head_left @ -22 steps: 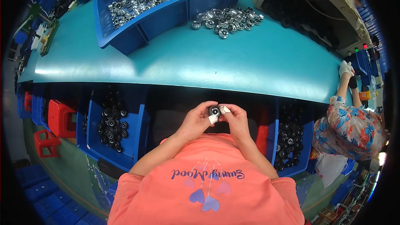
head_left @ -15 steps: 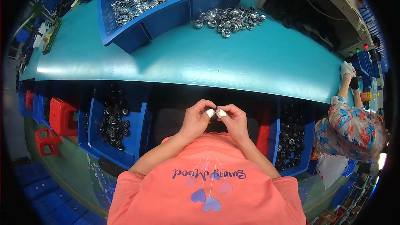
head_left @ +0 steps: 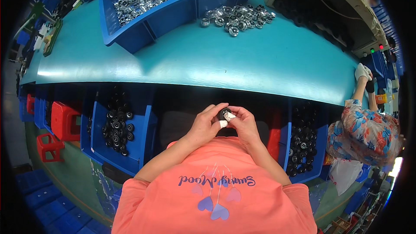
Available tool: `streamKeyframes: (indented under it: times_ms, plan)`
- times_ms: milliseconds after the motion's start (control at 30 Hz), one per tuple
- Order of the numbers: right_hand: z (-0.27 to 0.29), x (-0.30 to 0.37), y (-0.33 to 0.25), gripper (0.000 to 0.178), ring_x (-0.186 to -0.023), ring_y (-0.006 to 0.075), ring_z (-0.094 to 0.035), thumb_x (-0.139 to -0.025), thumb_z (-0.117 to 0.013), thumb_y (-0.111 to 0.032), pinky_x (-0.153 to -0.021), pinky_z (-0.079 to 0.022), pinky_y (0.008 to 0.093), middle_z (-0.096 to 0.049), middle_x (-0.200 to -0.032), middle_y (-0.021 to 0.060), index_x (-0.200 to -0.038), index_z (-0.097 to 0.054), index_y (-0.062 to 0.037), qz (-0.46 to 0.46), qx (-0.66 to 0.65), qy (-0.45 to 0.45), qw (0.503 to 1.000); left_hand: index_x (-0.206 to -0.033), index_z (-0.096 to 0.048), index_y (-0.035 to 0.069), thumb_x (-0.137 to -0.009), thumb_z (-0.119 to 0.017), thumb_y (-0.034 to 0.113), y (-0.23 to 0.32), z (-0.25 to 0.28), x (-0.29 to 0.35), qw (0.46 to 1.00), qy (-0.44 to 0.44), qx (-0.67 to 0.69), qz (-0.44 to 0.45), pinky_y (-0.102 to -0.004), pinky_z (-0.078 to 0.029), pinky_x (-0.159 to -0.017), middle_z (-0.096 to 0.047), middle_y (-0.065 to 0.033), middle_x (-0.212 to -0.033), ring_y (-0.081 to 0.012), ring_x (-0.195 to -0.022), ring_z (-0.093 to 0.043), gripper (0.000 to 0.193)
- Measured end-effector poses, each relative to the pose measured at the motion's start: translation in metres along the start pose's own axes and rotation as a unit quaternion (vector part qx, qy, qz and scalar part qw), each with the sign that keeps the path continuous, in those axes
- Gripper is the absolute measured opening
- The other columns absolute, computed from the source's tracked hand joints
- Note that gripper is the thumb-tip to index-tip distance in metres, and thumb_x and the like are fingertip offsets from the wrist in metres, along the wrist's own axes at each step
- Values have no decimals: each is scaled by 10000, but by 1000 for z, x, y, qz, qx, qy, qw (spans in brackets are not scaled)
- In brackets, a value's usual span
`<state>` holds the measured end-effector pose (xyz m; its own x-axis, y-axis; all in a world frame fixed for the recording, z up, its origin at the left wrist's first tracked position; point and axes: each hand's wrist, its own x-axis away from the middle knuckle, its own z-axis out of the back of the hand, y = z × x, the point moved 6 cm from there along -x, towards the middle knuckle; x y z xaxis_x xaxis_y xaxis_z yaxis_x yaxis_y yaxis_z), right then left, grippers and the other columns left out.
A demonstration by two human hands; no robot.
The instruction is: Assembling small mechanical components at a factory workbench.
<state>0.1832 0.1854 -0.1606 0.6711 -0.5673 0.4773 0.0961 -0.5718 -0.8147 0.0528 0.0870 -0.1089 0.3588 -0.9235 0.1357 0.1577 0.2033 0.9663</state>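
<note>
In front of my chest, just off the table's near edge, a small black wheel (head_left: 224,113) is held between both hands. My left hand (head_left: 205,123) closes its fingers on the wheel's left side, with a white covering on the thumb. From the other side my right hand (head_left: 244,125) grips it, a white-wrapped thumb lying against the wheel's face. The fingers hide part of the wheel. Black wheels lie in a blue bin (head_left: 138,147) to my left and in another blue bin (head_left: 324,147) to my right.
On the turquoise table (head_left: 186,65) stands a large blue bin (head_left: 175,17) of clear wheels, with a loose pile of clear wheels (head_left: 240,18) beside it. Red stools (head_left: 65,121) are at far left. A co-worker in a floral top (head_left: 368,134) is at the right.
The black wheel has turned and shows more of itself between the fingers. My left thumb has moved down and the right thumb now lies across the wheel.
</note>
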Motion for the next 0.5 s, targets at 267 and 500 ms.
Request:
streamKeyframes:
  times_ms: [267, 500]
  plan:
    - [-4, 3, -1, 285, -954, 133, -705, -938, -669, 39, -844, -589, 274, -722, -1119, 106, -1222, -664, 46, 4, 9, 24, 1000, -1430, -610, 57, -858, -696, -65, 7, -1, 7, 975, 66, -150, -151, -343, -556, -715, -695, -140, -958, -246, -792, -685, 591]
    - [-6, 1, -4, 295, -977, 152, -713, -969, -694, 1, -885, -597, 299, -728, -1133, 110, -1259, -660, 44, -9, -101, -22, 995, -1419, -602, 23, -914, -660, -95, -8, -2, 5, 998, 36, 58, -14, -291, -575, -755, -727, -110, -1093, -173, -913, -710, 521]
